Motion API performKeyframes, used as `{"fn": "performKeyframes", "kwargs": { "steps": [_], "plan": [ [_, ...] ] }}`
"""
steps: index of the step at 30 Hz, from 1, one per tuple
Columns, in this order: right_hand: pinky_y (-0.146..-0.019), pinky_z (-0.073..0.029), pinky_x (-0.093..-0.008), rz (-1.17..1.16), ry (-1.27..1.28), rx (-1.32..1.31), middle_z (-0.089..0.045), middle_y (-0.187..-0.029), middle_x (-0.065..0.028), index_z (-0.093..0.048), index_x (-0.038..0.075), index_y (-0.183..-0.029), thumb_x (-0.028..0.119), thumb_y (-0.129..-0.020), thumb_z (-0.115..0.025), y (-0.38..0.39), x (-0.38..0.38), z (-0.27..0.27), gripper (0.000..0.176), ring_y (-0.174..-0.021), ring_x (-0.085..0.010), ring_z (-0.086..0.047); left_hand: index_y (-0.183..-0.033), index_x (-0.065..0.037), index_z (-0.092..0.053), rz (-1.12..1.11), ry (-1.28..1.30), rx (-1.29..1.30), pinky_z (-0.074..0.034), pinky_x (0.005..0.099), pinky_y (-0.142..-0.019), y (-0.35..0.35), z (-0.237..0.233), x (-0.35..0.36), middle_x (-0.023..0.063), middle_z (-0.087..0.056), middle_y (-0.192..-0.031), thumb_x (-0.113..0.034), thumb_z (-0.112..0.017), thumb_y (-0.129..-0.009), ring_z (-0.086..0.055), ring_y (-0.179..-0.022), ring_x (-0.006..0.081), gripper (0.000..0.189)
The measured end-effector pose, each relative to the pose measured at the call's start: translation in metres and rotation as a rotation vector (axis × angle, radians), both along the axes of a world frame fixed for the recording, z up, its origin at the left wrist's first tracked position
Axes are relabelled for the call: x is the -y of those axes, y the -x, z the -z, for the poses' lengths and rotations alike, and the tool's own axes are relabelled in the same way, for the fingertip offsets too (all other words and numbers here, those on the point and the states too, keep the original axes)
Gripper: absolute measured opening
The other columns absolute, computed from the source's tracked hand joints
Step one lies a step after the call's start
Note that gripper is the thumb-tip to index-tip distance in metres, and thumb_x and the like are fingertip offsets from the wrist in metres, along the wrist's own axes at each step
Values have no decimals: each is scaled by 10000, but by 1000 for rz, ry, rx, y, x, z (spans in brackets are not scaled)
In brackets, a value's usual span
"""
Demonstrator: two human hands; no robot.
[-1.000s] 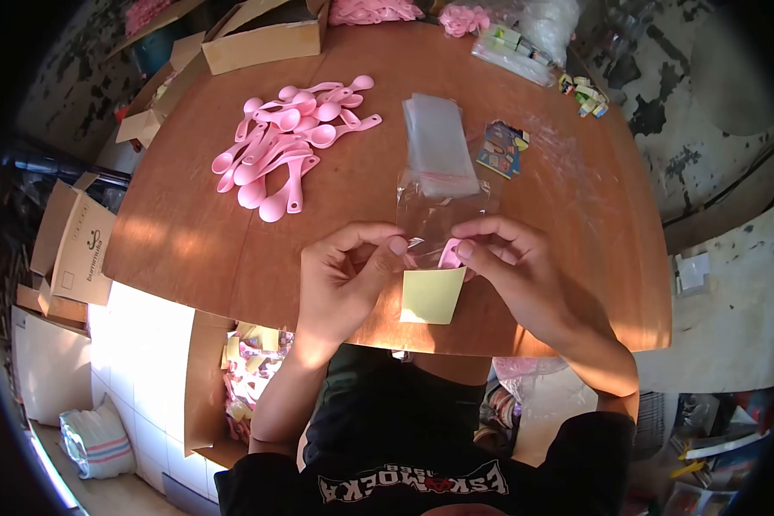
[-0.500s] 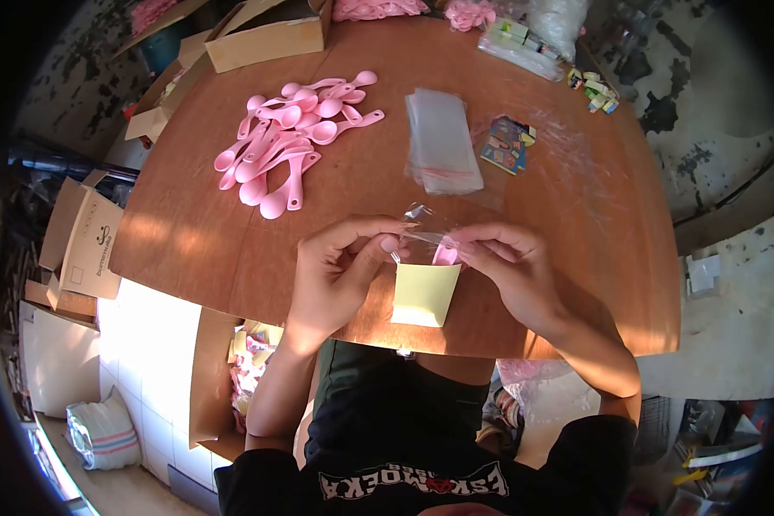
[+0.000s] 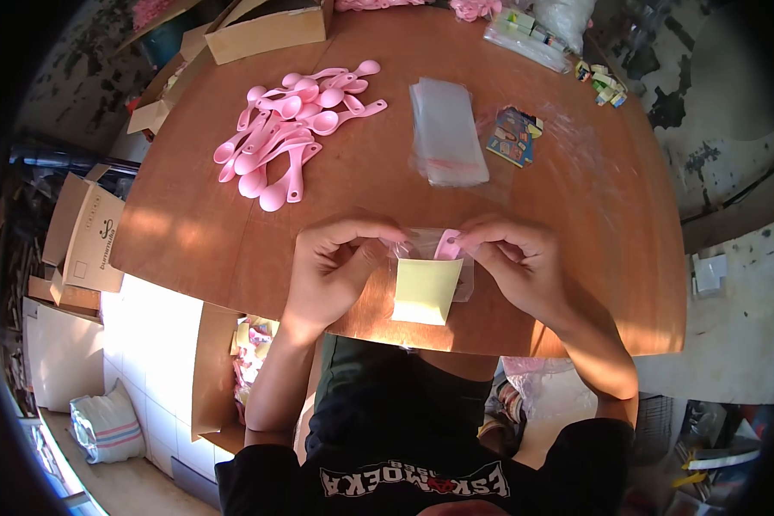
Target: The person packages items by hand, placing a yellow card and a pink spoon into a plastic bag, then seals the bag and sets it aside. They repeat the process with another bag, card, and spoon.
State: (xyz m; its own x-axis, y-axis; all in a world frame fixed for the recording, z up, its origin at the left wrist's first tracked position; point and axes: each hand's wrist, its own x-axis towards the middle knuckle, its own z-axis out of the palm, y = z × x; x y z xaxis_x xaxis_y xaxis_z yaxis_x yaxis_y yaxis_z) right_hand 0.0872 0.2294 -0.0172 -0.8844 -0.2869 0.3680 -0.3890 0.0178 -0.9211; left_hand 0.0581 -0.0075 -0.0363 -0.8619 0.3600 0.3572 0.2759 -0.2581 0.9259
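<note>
My left hand [image 3: 334,268] pinches the upper left corner of a clear plastic bag [image 3: 465,291] close to the table's front edge. At the opposite upper corner, my right hand [image 3: 518,260] grips the same bag between thumb and fingers. A pale yellow card [image 3: 423,291] shows in the bag, with the holed end of a pink spoon's handle [image 3: 447,245] sticking up above it. The rest of that spoon is hidden behind the card. Beyond my hands lie a pile of pink measuring spoons [image 3: 294,120], a stack of clear bags [image 3: 448,129] and small printed cards [image 3: 514,138].
An open cardboard box [image 3: 271,33] stands at the table's far left. Packed plastic and small boxes [image 3: 529,34] sit at the far right edge. Below the table's left front is a carton [image 3: 215,370] of colourful packets; a white sack [image 3: 107,426] rests on the floor.
My hands have drawn slightly apart. The clear film that was gathered between my fingers is now spread flat around the card, and the bag's right edge shows beyond it.
</note>
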Motion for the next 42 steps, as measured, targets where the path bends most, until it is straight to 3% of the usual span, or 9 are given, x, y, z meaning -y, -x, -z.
{"fn": "performKeyframes", "kwargs": {
  "steps": [15,20,21,24,28,32,37,39,42],
  "plan": [
    [-822,-569,-266,-15,-72,-78,-630,-1100,-133,-580,-35,-1085,-62,-862,-658,-5,10,5,238,-1002,-167,-650,-1049,74,-662,-10,26,27,-516,281,-875,-5,0,2,124,-657,-1026,155,-562,-841,-641,-999,166,244],
    [-826,-579,-283,-57,-6,89,-524,-1182,-136,-533,-37,-1146,-114,-825,-672,-19,15,5,359,-1032,-202,-642,-1282,45,-532,73,-175,275,-535,269,-844,-31,-21,6,121,-657,-1034,63,-682,-843,-649,-968,151,465],
    [-832,-577,-287,-124,-19,83,-522,-1188,-138,-507,-36,-1177,-114,-830,-667,-23,18,2,391,-1048,-213,-639,-1348,34,-468,117,32,271,-540,266,-812,-38,-20,17,110,-671,-992,40,-716,-828,-657,-931,139,576],
    [-855,-550,-309,-265,-72,171,-522,-1242,-158,-459,5,-1267,-81,-844,-671,-39,21,-14,480,-1027,-213,-654,-1216,34,-596,142,291,204,-562,257,-721,-73,-15,54,106,-709,-864,17,-739,-811,-683,-827,121,429],
    [-812,-528,-307,7,-378,-104,-626,-1046,-121,-582,5,-1156,-9,-837,-703,-12,5,-20,341,-935,-198,-661,-1195,36,-603,102,458,352,-546,232,-647,-105,32,124,65,-690,-880,22,-762,-788,-692,-786,120,437],
    [-668,-517,-349,398,-713,-461,-663,-930,-117,-666,9,-969,104,-797,-744,45,-30,-8,212,-755,-259,-649,-1192,20,-589,-434,765,511,-506,244,-591,-119,122,190,102,-680,-798,31,-722,-787,-651,-718,111,426],
    [-679,-508,-384,402,-865,-390,-616,-921,-128,-636,18,-1035,157,-749,-782,54,-34,-2,351,-743,-302,-618,-1193,14,-590,-634,949,389,-508,282,-585,-132,267,268,116,-673,-788,1,-749,-745,-641,-667,146,476],
    [-680,-505,-388,413,-857,-417,-601,-928,-130,-625,21,-1055,174,-740,-791,53,-31,2,387,-744,-302,-612,-1192,12,-590,-664,971,522,-531,352,-620,-128,259,257,173,-705,-832,-45,-768,-738,-686,-719,221,490],
    [-677,-498,-395,438,-881,-350,-590,-969,-135,-607,26,-1060,164,-748,-782,52,-34,3,383,-762,-309,-602,-1251,10,-549,-697,1083,427,-544,383,-673,-130,312,276,206,-704,-913,-94,-787,-740,-696,-819,287,573]
  ]
}}
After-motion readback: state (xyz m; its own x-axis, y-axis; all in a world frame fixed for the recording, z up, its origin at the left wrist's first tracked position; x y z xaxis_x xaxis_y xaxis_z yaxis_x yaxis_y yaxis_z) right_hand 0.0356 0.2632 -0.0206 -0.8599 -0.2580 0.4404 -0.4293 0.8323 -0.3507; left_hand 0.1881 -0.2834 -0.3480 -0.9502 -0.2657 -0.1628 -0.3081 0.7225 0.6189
